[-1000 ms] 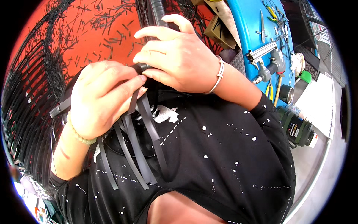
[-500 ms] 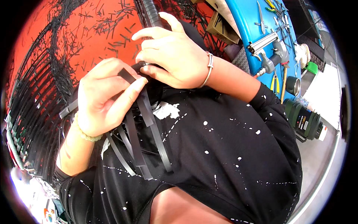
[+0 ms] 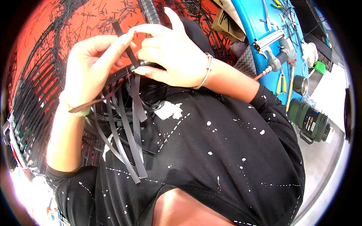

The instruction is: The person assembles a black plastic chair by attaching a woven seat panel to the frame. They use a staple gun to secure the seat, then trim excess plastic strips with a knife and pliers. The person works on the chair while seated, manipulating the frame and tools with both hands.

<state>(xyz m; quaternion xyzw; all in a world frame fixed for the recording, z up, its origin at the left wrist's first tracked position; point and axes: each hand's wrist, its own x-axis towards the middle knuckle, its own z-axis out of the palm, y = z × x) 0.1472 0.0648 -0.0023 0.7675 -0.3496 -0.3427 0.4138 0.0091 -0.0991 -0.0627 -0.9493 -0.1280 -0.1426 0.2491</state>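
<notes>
My left hand [image 3: 92,66] pinches a flat black strip [image 3: 130,54] between thumb and fingers; the strip's free end sticks up past the fingertips. Close beside it, my right hand [image 3: 175,52] is closed around a dark bar [image 3: 120,73], its thumb pressing where the strip meets the bar. Its upper fingers reach across to the tip of my left thumb. Several loose flat strips [image 3: 126,132] hang from the bar over my black top. Behind my right hand rises a thick black tube wrapped in strip [image 3: 150,11].
Short black offcuts litter the red surface [image 3: 86,26]. Curved rows of black weaving [image 3: 32,109] stand at the left. On the blue table [image 3: 245,17] lie a pneumatic tool [image 3: 281,56], pliers [image 3: 281,83] and scissors [image 3: 267,15]. A cardboard box [image 3: 228,26] and a dark green cylinder [image 3: 309,120] are nearby.
My left hand has shifted up and outward, and the strip it pinches now points upward. More of the bar and the hanging strips shows. My right hand has barely moved.
</notes>
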